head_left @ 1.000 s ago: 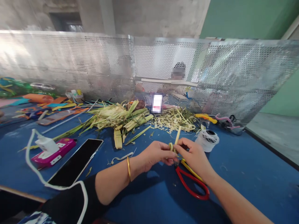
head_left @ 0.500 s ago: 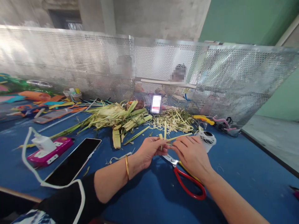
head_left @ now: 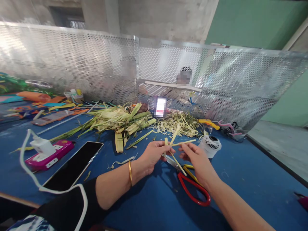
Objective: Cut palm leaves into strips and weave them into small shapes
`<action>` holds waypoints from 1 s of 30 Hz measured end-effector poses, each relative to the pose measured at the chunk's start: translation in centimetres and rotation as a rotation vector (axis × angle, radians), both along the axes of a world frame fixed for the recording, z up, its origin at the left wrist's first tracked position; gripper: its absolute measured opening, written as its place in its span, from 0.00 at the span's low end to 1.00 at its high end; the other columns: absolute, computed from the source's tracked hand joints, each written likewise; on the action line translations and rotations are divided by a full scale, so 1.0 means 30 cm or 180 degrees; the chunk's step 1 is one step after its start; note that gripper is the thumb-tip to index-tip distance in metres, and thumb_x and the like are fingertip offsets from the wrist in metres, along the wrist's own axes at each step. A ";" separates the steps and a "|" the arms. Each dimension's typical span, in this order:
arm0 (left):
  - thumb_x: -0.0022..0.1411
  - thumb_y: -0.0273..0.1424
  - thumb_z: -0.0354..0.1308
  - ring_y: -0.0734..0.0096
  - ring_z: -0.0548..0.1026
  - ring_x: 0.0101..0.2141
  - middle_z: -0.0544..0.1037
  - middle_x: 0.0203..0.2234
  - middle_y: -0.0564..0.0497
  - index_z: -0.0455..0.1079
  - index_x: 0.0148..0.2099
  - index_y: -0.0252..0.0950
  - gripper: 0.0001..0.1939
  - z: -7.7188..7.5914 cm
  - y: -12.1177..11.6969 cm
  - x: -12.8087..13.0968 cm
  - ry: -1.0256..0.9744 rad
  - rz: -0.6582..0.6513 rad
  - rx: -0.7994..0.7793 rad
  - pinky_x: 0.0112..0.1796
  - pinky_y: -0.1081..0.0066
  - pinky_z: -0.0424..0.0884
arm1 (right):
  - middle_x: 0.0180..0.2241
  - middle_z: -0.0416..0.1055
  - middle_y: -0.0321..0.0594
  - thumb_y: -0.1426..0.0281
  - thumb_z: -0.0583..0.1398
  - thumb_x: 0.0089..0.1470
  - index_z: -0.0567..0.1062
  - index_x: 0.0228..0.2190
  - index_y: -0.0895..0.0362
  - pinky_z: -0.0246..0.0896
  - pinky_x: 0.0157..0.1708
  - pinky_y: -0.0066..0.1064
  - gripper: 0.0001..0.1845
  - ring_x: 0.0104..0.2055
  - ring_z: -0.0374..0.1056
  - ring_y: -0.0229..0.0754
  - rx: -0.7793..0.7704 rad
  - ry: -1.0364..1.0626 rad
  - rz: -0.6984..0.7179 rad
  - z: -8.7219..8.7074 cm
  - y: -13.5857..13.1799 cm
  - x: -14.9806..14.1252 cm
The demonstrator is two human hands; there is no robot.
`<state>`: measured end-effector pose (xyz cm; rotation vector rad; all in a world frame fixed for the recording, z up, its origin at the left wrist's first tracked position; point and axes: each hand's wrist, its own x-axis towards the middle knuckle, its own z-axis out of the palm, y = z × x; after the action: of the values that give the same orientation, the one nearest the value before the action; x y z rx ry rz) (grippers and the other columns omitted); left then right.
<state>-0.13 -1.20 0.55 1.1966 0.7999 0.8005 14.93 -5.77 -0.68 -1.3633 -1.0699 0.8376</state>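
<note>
My left hand (head_left: 156, 153) pinches several pale green plant strips (head_left: 176, 160) where they cross one another. Their ends stick out upward, to the right and down toward me. With thumb and fingers together, my right hand (head_left: 194, 157) grips the strip (head_left: 187, 142) that points right. Beneath the hands lie scissors (head_left: 194, 191) with one red and one yellow handle, the blade tips partly hidden by my left hand. Just past my right hand stands a spool of white string (head_left: 209, 147).
Behind the hands lie a heap of green stalks (head_left: 120, 122) and a pile of thin shavings (head_left: 180, 125). A phone (head_left: 74, 165), a pink power strip (head_left: 50, 155) and a white cable are on the left. A perforated metal screen (head_left: 96, 67) bounds the blue table; people sit beyond it.
My right hand has turned and drawn slightly back, its fingers now on the right-pointing strip. One strip end now hangs down toward me, and the upright strip leans further right.
</note>
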 end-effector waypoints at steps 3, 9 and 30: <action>0.50 0.35 0.59 0.78 0.69 0.25 0.74 0.24 0.50 0.73 0.27 0.31 0.10 0.001 -0.002 -0.001 0.0170 -0.0255 0.0023 0.22 0.78 0.60 | 0.26 0.72 0.38 0.56 0.64 0.43 0.75 0.31 0.57 0.61 0.31 0.32 0.18 0.27 0.65 0.39 0.0482 0.0428 -0.0310 0.005 0.002 0.005; 0.49 0.34 0.60 0.79 0.69 0.23 0.75 0.25 0.51 0.72 0.29 0.33 0.09 0.002 -0.003 -0.002 0.0260 -0.0455 0.0214 0.19 0.79 0.57 | 0.19 0.67 0.35 0.59 0.57 0.54 0.73 0.24 0.56 0.58 0.32 0.31 0.15 0.26 0.63 0.39 0.0895 -0.0493 0.0266 0.051 -0.036 -0.007; 0.52 0.41 0.58 0.81 0.64 0.21 0.75 0.25 0.50 0.73 0.28 0.32 0.16 -0.001 -0.002 0.002 0.0416 -0.0523 0.0583 0.17 0.80 0.56 | 0.18 0.60 0.33 0.61 0.52 0.51 0.66 0.15 0.56 0.51 0.25 0.28 0.18 0.23 0.57 0.37 -0.0028 -0.2031 0.0762 0.061 -0.015 0.043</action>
<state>-0.09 -1.25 0.53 1.4705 0.7350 0.6760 16.21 -6.23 1.16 -1.5749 -1.7480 0.5793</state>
